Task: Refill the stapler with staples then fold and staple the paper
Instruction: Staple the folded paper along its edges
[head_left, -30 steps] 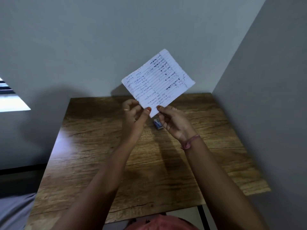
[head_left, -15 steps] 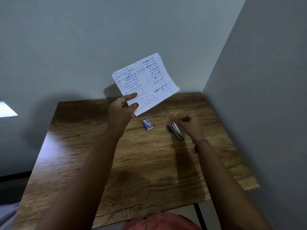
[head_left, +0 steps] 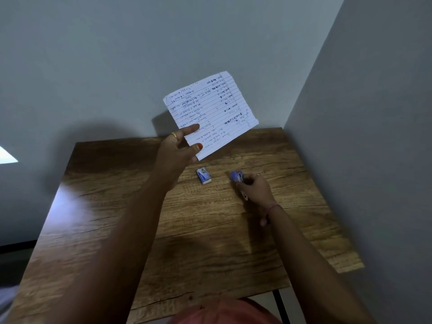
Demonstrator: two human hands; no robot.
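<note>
Item: paper [head_left: 210, 113]. A lined, handwritten sheet, apparently already folded, is held up in the air above the far edge of the table [head_left: 140, 230], in front of the wall. It is pinched at its lower left corner by the left hand [head_left: 180, 148], thumb on the near face, forefinger laid along the sheet edge.

Item: stapler [head_left: 237, 177]. A small blue body is seen at the right of the table, gripped by the right hand [head_left: 256, 188], whose fingers are curled round it. Whether it rests on the wood or is just lifted cannot be told.

Item: staple box [head_left: 203, 175]. A small blue-and-white carton is laid flat on the table, just left of the stapler and apart from both hands.

Step in hand, as judged: the stapler is being picked up for stapling; refilling is presumed done, though this is not shown.

Next move, as judged: the stapler is to be raised to the sheet, its mouth slid over one edge, and squeezed while the sheet is kept steady.
</note>
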